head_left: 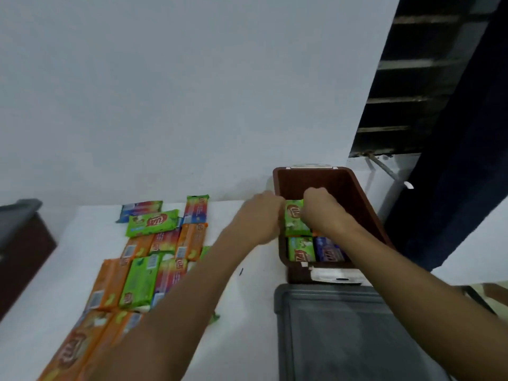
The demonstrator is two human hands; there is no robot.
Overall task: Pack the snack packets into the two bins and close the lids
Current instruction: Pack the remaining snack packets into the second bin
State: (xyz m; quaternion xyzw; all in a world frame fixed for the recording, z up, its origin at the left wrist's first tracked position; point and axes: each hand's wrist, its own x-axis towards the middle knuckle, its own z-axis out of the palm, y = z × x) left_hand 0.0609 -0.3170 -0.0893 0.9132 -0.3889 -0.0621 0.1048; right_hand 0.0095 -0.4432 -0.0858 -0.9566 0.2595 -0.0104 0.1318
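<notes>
— What's the biggest thing I have in front of me?

— The white table (247, 312), set against a pale wall (165, 92). Near its right end I see a brown bin (346, 188) standing open, and its grey lid (343, 331) lies flat on the table just on the near side of it. At the far left edge a second brown bin (22, 248) shows only in part, with a grey lid (19, 215) on top; I cannot tell whether it is latched.

— And the packets?

— A loose spread of packets (148, 259) lies on the table to the left of the open bin: orange, green and red-and-blue ones, overlapping, running from the wall side toward me. Inside the bin, at the near end, a green pack (301, 248) and a blue pack (330, 253) lie side by side.

— My hands?

— Both are over the bin. The left hand (261, 218) is at the bin's left wall, its fingers curled onto the left edge of a green packet (292, 224). The right hand (324, 210) is inside the bin, fingers curled over that same packet's right side. The packet sits low in the bin, just beyond the two packs already there; I cannot tell if it touches the floor.
</notes>
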